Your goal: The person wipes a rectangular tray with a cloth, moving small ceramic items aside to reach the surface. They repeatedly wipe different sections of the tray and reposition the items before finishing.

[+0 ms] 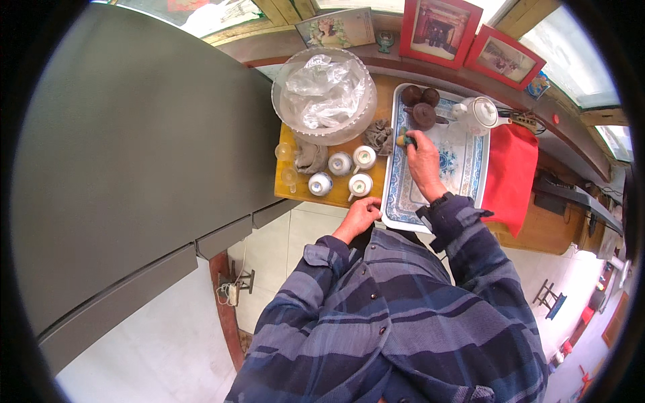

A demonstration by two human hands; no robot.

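Observation:
My right hand (424, 160) reaches over a white serving tray with a blue pattern (461, 189) and grips a small green and yellow sponge (403, 139) near the tray's left side. My left hand (360, 217) is at the tray's near left corner, fingers bent; whether it grips the rim cannot be told. At the tray's back stand a dark brown clay teapot (423, 116), two small round brown clay pieces (411, 95) and a white porcelain teapot (482, 114). Left of the tray, several white cups (360, 185) rest upside down on the wooden table (327, 197).
A large glass bowl (370, 108) holds clear plastic bags. Crumpled grey cloths (379, 137) and small clear cups (289, 176) lie nearby. A red cloth (511, 171) is right of the tray. Framed pictures (441, 30) line the sill; a big grey panel (151, 126) stands left.

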